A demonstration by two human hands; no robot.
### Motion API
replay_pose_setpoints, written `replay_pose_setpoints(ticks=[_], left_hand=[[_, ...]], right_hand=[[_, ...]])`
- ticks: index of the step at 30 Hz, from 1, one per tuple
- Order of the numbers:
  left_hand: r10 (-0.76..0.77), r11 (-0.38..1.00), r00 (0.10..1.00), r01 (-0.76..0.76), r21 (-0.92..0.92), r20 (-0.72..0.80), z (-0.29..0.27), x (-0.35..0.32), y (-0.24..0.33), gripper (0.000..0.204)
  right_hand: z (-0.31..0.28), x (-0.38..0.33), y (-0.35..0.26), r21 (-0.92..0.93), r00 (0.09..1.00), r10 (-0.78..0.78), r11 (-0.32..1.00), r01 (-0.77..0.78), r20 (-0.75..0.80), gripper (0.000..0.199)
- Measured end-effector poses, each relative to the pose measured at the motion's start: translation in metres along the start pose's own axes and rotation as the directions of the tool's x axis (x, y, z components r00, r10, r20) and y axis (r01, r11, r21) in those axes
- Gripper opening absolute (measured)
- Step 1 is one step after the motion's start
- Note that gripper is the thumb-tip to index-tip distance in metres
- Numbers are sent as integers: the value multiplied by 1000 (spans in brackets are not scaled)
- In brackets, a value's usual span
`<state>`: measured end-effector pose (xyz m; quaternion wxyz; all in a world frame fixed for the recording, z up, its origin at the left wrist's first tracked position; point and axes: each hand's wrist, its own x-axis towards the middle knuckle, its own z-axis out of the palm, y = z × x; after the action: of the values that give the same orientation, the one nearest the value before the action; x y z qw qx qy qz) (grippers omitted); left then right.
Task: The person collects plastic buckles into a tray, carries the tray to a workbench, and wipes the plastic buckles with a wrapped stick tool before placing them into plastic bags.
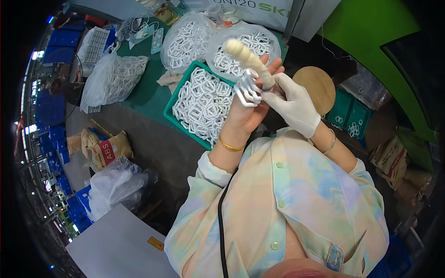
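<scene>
Bare left hand (pixel 244 111) holds perhaps three white frames (pixel 247 88); gloved right hand (pixel 293 103) grips one tool (pixel 249 59).

Paper sacks (pixel 103 149) and a round wooden stool (pixel 319 86) flank the bench.

The left hand (pixel 248 109) hides part of the white plastic piece (pixel 247 89); its grip there cannot be told.

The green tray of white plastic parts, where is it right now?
In the head view the green tray lies on the table left of the raised hands, beside the left hand, with clear bags of white parts behind it.
</scene>
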<state>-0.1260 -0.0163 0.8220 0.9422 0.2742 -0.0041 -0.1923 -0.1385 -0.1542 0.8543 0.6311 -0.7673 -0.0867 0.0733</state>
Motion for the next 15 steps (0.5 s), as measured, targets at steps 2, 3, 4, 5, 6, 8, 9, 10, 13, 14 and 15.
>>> replay_pose_setpoints(ticks=[2,3,4,5,6,8,9,10,13,14,15], left_hand=[[-5,1000,1000,6,-31,25,1,-2,1,58],[-9,998,999,12,-60,49,1,-3,1,56],[-8,998,999,11,-61,47,-1,-3,1,56],[-14,1000,999,15,-28,39,-3,-2,0,56],[-19,1000,999,19,5,30,-3,-1,0,55],[-21,998,999,23,-51,27,1,-4,0,55],[-22,994,1000,24,-108,23,2,-5,1,54],[-12,993,1000,12,-116,4,-4,-3,0,54],[-23,998,999,25,-54,38,6,-2,3,55],[-61,995,998,60,-76,-12,12,-4,7,54],[-60,995,998,59,-76,-14,11,-5,6,54]], right_hand=[[-1,-1,-1,10,1000,-26,1000,26,16,22],[-3,-1,-4,-82,999,-43,996,44,20,22],[-4,-1,-6,-173,998,-59,983,63,25,23],[-4,2,-4,-173,998,-59,983,62,24,23],[-2,6,0,-155,984,-94,985,70,-152,23],[-4,8,-4,-48,947,-25,999,11,-320,27],[-3,6,-6,-47,948,-25,999,11,-317,27],[0,2,-8,-39,971,-48,998,41,-234,30],[5,-6,-13,-22,994,-83,996,82,-66,30],[4,3,-6,-74,970,-163,986,152,-179,26],[1,12,-3,-133,927,-245,967,215,-284,22]])
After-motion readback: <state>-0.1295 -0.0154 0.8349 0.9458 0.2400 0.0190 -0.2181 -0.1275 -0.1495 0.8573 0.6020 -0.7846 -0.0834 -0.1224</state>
